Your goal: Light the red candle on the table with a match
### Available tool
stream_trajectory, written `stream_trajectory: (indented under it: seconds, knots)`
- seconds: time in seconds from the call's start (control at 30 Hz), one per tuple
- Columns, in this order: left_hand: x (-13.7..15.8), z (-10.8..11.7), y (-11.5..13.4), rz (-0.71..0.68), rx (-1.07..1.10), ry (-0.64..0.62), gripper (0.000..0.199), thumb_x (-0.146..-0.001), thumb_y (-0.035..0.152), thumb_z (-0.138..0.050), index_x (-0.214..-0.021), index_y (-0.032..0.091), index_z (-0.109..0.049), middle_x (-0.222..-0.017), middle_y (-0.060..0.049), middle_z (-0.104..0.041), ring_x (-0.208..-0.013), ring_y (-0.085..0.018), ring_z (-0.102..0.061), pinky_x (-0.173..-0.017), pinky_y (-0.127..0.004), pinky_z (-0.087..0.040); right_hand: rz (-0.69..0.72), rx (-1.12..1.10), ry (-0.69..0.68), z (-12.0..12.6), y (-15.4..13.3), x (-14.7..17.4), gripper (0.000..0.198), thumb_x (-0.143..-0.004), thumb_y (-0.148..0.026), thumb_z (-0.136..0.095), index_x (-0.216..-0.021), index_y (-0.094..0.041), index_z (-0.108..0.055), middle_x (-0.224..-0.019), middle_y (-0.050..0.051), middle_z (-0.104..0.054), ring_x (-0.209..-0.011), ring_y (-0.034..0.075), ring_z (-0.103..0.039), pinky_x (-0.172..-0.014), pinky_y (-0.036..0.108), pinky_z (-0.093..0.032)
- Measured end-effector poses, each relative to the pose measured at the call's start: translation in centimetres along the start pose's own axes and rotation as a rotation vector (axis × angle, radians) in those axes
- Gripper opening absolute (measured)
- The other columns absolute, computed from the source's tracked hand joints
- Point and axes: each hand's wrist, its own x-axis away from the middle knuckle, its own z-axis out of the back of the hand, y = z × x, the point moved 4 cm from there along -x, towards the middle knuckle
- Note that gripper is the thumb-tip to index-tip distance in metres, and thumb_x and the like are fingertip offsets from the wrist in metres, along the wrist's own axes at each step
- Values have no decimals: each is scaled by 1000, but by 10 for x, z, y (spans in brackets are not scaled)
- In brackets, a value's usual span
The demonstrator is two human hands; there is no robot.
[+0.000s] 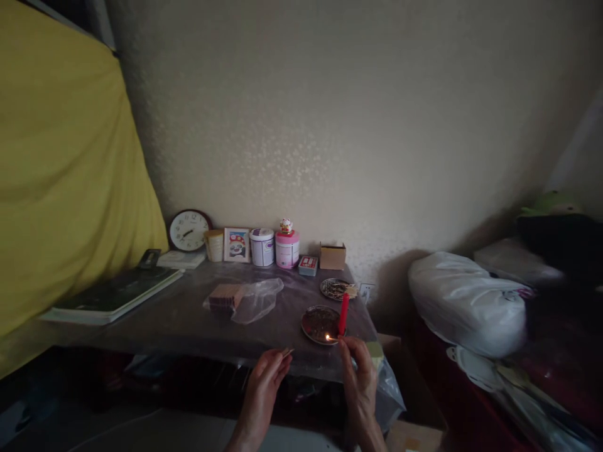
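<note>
My right hand (358,370) pinches a burning match (333,339), its flame pointing left over the front rim of a dark round plate (313,320). A red candle (344,314) stands upright at that plate's right side, just above my fingertips; I see no flame on it. My left hand (266,383) is closed in front of the table edge, with a small thin thing (288,353) between thumb and fingers, too small to name. Behind the candle lies a second plate (325,290) with many thin sticks (347,290) on it.
On the table (164,317) is a stack of small boxes (225,296) partly in a clear plastic bag (259,301). Along the wall stand a clock (189,230), a framed picture (237,245), tins (262,248) and a cardboard box (332,257). White bags (466,304) lie at the right.
</note>
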Motion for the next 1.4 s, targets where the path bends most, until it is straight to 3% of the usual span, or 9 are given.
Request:
stream_trajectory:
  seconds: [0.57,0.97,1.4]
  knots:
    - [-6,3,-1,67,-18,81,39,-53,44,-78,-79,16,-69,-89,-8,-73,-90,-21,-63,-84,-30,-46,-50,-97,172,19,4,-58,25,-79,-41,-57,-83,-17,-64,-81,3,-63,-78,17,-57,-75,29,-45]
    - [-9,7,-3,70,-45,109,40,-50,43,-80,-77,15,-69,-83,-8,-73,-85,-22,-64,-81,-31,-48,-108,-196,248,20,13,-91,30,-73,-45,-61,-81,-16,-65,-79,3,-65,-78,18,-59,-74,30,-45]
    - [-9,8,-3,76,-40,123,39,-49,42,-80,-75,15,-69,-82,-9,-74,-85,-23,-65,-81,-33,-48,-254,-399,282,13,13,-93,27,-67,-41,-68,-77,-16,-65,-68,-1,-66,-63,12,-58,-62,24,-47]
